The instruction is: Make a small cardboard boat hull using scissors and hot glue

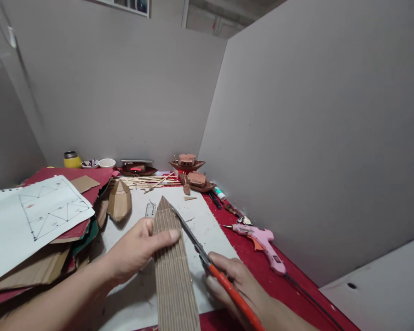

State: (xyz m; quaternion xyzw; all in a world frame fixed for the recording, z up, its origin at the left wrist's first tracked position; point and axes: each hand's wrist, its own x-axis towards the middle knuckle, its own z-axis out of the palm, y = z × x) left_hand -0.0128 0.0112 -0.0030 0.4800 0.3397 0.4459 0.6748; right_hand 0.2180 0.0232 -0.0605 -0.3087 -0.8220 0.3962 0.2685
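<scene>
The right hand [239,278] is curled shut around the orange handles of some scissors [204,258]. Past those fingers, the dark blades lie along the right edge of a strip of cardboard [175,280], near its pointy end. I cannot tell how wide the blades are open.

The left hand [138,243] is pinching the strip. Its thumb presses flat on the bumpy front, and its other fingers are hidden, so I cannot see how they bend. The strip stands up between the two hands, with its tip above the left thumb and its long tail below.

Under the fingers is a white board [212,234] on a red cloth [293,301]. To the right of the right fingers lies a pink glue gun [260,239]. Left of the left fingers is a messy pile of cardboard [31,271], with a paper [55,207] with lines drawn on it on top.

Just past the left fingers I see a ruler [150,209] and a little cardboard boat [120,202]. Farther off are thin sticks [133,183], brown boats [197,180] and a yellow jar [71,161], by the grey wall [131,92].
</scene>
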